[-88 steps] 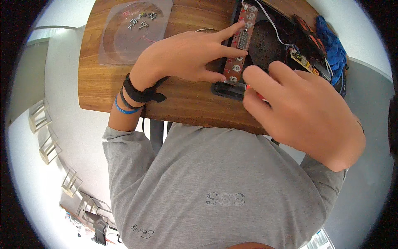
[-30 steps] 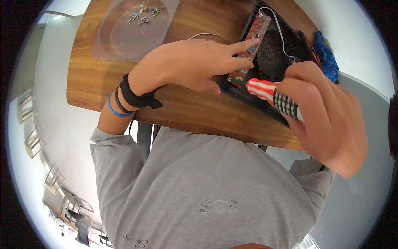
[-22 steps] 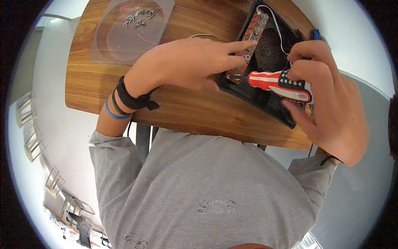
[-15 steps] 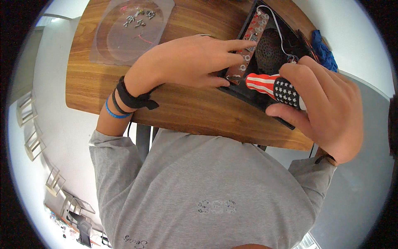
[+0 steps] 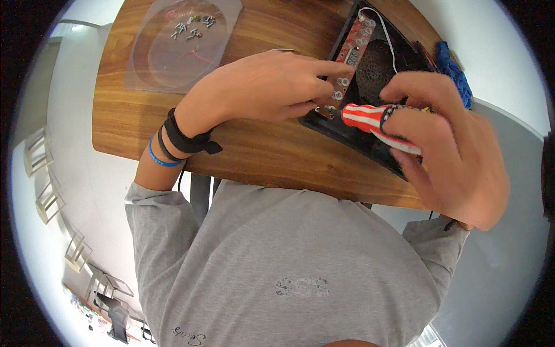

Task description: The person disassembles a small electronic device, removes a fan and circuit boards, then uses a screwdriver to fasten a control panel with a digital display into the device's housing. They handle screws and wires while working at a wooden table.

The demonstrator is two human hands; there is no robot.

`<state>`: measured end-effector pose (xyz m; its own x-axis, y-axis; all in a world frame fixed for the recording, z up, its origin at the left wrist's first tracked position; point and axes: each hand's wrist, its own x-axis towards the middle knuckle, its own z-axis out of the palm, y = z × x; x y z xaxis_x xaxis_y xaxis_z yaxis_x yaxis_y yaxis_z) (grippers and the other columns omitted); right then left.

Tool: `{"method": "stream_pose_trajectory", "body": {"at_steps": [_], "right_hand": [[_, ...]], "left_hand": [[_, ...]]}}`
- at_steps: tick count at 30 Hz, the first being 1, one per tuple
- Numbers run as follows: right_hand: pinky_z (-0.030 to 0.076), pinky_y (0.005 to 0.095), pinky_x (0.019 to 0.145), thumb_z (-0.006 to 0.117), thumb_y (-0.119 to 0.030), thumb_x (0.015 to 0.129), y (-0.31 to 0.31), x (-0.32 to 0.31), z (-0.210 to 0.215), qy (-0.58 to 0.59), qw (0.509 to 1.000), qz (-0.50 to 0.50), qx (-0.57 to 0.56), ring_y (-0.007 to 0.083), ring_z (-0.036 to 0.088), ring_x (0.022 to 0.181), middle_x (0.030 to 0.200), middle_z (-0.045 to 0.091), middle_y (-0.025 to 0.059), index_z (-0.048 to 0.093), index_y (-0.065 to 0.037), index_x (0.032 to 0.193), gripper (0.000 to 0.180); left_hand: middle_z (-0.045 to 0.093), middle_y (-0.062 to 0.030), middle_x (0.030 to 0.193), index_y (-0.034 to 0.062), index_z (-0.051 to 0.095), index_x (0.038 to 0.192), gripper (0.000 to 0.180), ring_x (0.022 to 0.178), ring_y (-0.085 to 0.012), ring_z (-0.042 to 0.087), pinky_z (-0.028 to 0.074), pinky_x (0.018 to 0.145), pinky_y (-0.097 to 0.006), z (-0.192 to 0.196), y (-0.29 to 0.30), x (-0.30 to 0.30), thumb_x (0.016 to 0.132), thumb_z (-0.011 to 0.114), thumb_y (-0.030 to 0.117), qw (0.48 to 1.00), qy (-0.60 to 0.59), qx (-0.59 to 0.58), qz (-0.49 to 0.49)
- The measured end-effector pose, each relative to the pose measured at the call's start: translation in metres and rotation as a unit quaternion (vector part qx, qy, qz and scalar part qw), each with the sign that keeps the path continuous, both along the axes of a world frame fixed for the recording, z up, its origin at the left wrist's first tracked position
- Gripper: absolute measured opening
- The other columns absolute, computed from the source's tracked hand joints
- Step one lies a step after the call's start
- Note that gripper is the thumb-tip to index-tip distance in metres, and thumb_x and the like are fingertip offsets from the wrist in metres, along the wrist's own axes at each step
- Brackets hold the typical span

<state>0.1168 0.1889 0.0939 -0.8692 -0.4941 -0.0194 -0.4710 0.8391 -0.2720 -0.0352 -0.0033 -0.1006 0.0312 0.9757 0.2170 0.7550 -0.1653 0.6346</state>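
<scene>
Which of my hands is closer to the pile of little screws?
Left. Your left hand is below and right of the screws in the picture; your right hand is much farther right, around the striped handle.

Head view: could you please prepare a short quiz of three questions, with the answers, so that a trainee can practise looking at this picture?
1. Which hand holds the screwdriver with the red-and-white striped handle?
2. Fill in: the extended finger of the left hand is over the long, narrow ____ in the black case.
3. True or false: the pile of small screws lies inside the black case.

Key:
1. The right hand.
2. Circuit board.
3. False; the screws lie on the clear plastic tray, on the left side of the table.
</scene>
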Motion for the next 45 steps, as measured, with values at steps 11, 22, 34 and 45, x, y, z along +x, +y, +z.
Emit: {"method": "stream_pose_trajectory", "body": {"at_steps": [11, 22, 34, 45], "right_hand": [[0.059, 0.0417, 0.069, 0.097, -0.024, 0.079, 0.008, -0.005, 0.004, -0.039, 0.998, 0.007, 0.04, 0.0368, 0.075, 0.089, 0.115, 0.072, 0.0144, 0.064, -0.007, 0.125, 0.059], [0.059, 0.0421, 0.066, 0.098, -0.023, 0.077, 0.011, 0.0, 0.005, -0.057, 0.998, 0.005, 0.037, 0.0351, 0.073, 0.085, 0.115, 0.073, 0.0143, 0.064, -0.008, 0.124, 0.059], [0.06, 0.0411, 0.069, 0.099, -0.019, 0.07, 0.012, -0.002, 0.007, -0.068, 0.994, -0.03, 0.079, 0.0344, 0.075, 0.085, 0.125, 0.072, 0.0135, 0.066, -0.008, 0.119, 0.06], [0.061, 0.0418, 0.071, 0.099, -0.014, 0.068, 0.013, 0.004, 0.003, -0.033, 0.996, -0.036, 0.078, 0.0365, 0.075, 0.093, 0.13, 0.072, 0.0137, 0.068, -0.01, 0.124, 0.065]], "left_hand": [[0.062, -0.0092, 0.165, 0.0059, 0.072, 0.119, 0.018, 0.126, -0.0418, 0.072, 0.062, 0.099, -0.054, 0.0, 0.001, 0.001, 0.102, 0.069, 0.013, 1.0, 0.011, 0.022, 0.015], [0.07, -0.0095, 0.155, 0.0064, 0.074, 0.119, 0.021, 0.115, -0.0417, 0.076, 0.065, 0.091, -0.054, -0.001, 0.003, -0.006, 0.101, 0.071, 0.016, 1.0, 0.021, -0.002, -0.008], [0.071, -0.0083, 0.155, 0.0061, 0.073, 0.115, 0.018, 0.112, -0.0423, 0.077, 0.065, 0.087, -0.054, -0.004, 0.003, -0.005, 0.099, 0.072, 0.015, 1.0, 0.027, 0.009, -0.005], [0.071, -0.0069, 0.155, 0.0067, 0.073, 0.107, 0.011, 0.109, -0.0398, 0.078, 0.064, 0.085, -0.053, 0.0, 0.003, -0.006, 0.099, 0.072, 0.014, 1.0, 0.018, -0.004, -0.007]]}}
